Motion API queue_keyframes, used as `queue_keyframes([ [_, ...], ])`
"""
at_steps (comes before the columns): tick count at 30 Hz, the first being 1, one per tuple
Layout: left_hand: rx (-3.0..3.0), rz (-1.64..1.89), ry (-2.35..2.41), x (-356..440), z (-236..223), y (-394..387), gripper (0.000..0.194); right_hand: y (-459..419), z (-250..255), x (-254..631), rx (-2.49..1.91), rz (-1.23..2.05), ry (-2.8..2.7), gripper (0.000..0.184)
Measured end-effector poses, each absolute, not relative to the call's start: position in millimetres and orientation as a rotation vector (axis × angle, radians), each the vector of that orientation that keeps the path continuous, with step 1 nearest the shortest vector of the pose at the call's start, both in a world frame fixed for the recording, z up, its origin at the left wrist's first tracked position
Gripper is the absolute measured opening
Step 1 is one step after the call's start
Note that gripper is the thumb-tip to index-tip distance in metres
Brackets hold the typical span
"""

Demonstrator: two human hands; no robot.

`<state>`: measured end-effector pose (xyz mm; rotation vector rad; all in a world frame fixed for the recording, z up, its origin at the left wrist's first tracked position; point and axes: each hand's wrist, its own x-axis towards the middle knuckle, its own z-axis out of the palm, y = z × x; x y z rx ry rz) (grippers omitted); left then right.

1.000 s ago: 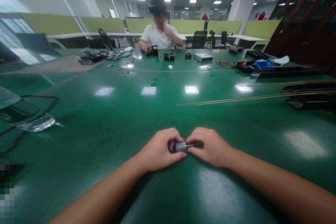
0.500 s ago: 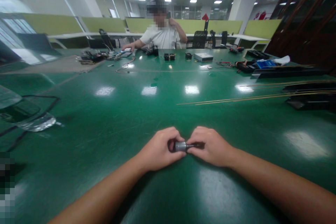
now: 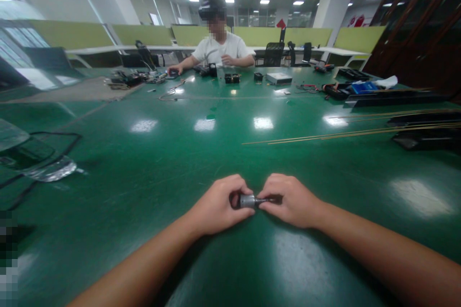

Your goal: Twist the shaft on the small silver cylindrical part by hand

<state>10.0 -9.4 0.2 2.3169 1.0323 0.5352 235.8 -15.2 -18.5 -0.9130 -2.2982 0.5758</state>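
Just above the green tabletop (image 3: 173,172), my left hand (image 3: 221,205) is closed around a small silver metal cylinder (image 3: 247,201), thumb below and fingers above. A thin dark shaft (image 3: 264,199) sticks out of the cylinder's right end. My right hand (image 3: 293,201) pinches this shaft close to the cylinder, its thumb tip and fingertips around it. Both hands face each other with a narrow gap between them. The cylinder's left end and the shaft's far end are partly hidden in the hands, so the exact kind of part is unclear.
Thin brass-coloured rods (image 3: 309,138) reach in from the right beside black channel pieces (image 3: 421,140). A clear plastic bottle (image 3: 54,169) lies at left near a black cable. Across the table sits a person (image 3: 225,50) among electronic parts and a silver box (image 3: 279,78).
My hands have hardly moved; the right has shifted very slightly away from the cylinder. The person opposite reached to the left and lowered the other hand from the head.
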Motion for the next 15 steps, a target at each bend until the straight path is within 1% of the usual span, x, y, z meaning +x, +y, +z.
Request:
queue_keyframes([
  [10, 2.307, 0.529, 1.027, 9.4, 0.9, -8.8, 0.019, -14.6, -18.1, 239.7, -0.915, 0.601, -2.315, 0.011],
  [15, 2.31, 0.526, 1.037, 9.0, -0.7, -8.6, 0.019, -14.5, -17.5, 239.8, -0.916, 0.599, -2.316, 0.008],
])
